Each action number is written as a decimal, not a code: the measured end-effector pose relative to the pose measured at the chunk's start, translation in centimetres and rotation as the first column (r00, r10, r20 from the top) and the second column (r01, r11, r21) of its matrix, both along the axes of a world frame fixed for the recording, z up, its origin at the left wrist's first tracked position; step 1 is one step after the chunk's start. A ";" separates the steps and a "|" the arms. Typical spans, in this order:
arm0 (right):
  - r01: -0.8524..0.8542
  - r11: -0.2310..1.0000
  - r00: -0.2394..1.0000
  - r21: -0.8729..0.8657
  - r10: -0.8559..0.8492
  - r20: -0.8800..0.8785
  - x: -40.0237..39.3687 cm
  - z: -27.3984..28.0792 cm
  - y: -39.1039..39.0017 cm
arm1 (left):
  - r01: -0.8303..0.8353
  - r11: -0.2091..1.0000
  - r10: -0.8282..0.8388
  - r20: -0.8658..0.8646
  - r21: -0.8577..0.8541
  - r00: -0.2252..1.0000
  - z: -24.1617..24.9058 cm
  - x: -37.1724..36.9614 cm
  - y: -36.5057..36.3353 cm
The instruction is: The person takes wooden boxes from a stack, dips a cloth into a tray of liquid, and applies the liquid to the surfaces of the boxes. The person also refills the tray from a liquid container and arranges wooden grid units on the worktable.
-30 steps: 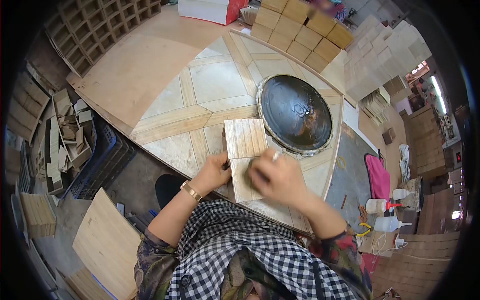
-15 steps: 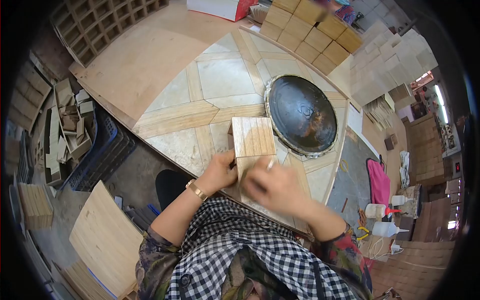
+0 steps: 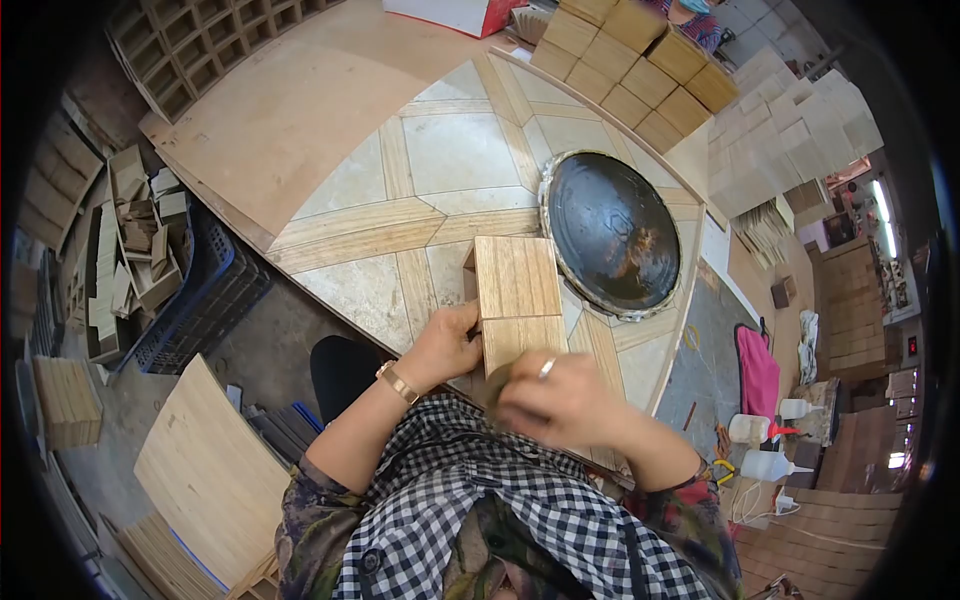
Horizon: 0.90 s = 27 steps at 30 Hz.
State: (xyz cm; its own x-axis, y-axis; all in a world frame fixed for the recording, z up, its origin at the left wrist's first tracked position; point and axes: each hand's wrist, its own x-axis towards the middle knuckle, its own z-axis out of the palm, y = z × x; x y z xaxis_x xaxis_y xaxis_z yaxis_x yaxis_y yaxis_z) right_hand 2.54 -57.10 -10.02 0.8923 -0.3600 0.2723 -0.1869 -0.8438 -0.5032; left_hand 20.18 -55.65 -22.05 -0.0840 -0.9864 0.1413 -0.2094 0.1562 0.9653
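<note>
In the head view, a light-grained wooden box (image 3: 517, 277) lies on the patterned board, a seam running across its upper face and a dark opening showing on its left side. My left hand (image 3: 448, 345) grips the box's left side near the seam, fingers partly hidden against it. Over the box's near end, my right hand (image 3: 555, 398) is closed, blurred, with a ring on one finger. A dull brownish edge shows under its fingers; what it belongs to is not clear. Just right of the box sits a round black dish (image 3: 615, 235) with a pale, crusted rim.
Stacked wooden blocks (image 3: 630, 70) stand at the back, near another person (image 3: 700, 20). A blue crate (image 3: 205, 290) with wood offcuts is at left. Glue bottles (image 3: 765, 462) and a pink cloth (image 3: 757, 370) lie right. A compartmented wooden rack (image 3: 205, 55) is at the back left.
My right hand has moved slightly toward me along the box's near end. My left hand keeps its hold on the box. The whole view has shifted slightly.
</note>
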 end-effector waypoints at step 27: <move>0.490 0.860 0.865 -0.139 -0.460 0.202 2.4 -2.3 -4.4 | -0.130 0.991 0.130 -0.014 0.030 0.991 -0.2 0.3 -0.3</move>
State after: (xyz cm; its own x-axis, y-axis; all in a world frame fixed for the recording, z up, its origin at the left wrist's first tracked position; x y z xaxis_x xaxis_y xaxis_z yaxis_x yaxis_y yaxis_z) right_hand 4.94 -61.46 -12.31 0.5650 -0.6604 0.4947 -0.5199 -0.7504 -0.4081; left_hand 20.49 -55.98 -22.22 0.0473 -0.9925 0.1129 -0.2111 0.1005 0.9723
